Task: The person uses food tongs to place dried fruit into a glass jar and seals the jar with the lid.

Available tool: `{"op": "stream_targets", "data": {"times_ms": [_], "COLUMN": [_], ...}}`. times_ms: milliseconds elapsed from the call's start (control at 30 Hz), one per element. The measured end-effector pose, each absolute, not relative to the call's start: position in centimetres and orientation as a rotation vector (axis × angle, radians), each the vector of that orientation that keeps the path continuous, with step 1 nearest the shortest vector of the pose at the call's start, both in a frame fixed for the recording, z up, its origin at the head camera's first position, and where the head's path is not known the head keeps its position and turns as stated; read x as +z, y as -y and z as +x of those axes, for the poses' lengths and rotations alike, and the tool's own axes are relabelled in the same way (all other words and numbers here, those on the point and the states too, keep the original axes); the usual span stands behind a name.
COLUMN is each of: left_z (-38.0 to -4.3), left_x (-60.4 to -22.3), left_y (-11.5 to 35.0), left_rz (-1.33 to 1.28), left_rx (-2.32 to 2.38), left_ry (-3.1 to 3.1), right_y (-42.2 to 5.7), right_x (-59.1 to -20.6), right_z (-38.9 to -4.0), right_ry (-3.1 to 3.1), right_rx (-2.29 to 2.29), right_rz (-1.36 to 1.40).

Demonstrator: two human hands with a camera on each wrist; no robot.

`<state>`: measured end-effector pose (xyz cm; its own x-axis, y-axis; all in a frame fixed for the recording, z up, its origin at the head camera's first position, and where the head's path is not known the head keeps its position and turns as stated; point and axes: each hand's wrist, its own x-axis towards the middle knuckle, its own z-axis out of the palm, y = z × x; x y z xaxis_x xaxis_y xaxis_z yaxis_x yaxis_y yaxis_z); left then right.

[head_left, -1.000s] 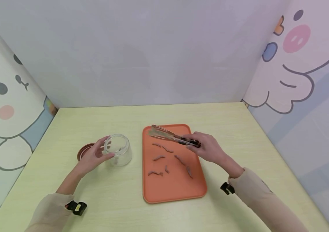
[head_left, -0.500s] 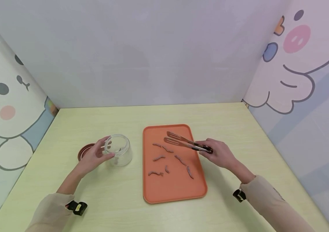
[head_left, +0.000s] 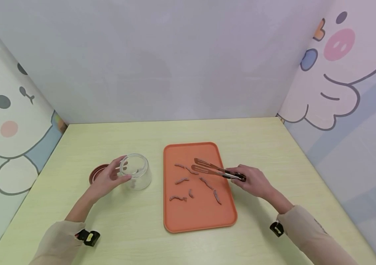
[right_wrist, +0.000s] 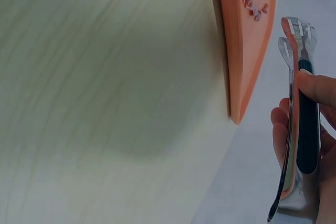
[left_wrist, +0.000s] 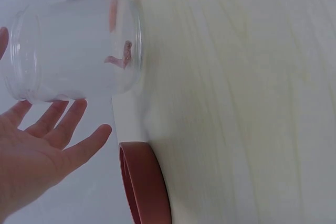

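My left hand (head_left: 103, 184) holds a clear glass jar (head_left: 142, 180) near its rim, thumb on the near side and fingers on the far side. The jar stands upright and uncovered on the table; through its wall in the left wrist view shows a small reddish-brown strip (left_wrist: 126, 55). My right hand (head_left: 253, 181) grips metal tongs with black handles (right_wrist: 308, 129). Their tips are apart with nothing seen between them, above the orange tray (head_left: 198, 219). Several thin, twisted reddish-brown strips (head_left: 206, 183) lie scattered on that tray.
A round reddish-brown lid (left_wrist: 147, 182) lies on the table left of the jar, partly behind my left hand. The pale wooden table (head_left: 135, 235) meets a plain back wall (head_left: 174, 66). Side walls with cartoon prints stand at left and right.
My right hand has drawn the tongs right and toward me; their tips moved from the tray's upper left to over its middle. The left hand and jar have stayed still.
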<state>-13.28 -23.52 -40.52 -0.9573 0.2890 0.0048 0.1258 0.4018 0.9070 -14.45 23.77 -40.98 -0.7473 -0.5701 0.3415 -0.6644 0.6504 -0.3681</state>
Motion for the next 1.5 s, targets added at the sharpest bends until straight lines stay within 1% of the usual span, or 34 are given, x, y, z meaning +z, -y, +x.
{"op": "stream_targets", "data": {"times_ms": [467,1500], "left_z": [-13.3,-13.2], "left_x": [-40.5,-40.5], "left_y": [23.5,23.4], "left_rz": [0.375,0.36], "left_rx": [1.621,1.576], "left_ry": [-2.485,-2.525], "right_y": [-24.3,-23.4], "right_x": [-42.3,-43.0], "right_z": [-14.3,-14.6], "right_ry": [2.671,2.719], "right_rx": [0.749,0.756], "right_rz": [1.047,1.07]}}
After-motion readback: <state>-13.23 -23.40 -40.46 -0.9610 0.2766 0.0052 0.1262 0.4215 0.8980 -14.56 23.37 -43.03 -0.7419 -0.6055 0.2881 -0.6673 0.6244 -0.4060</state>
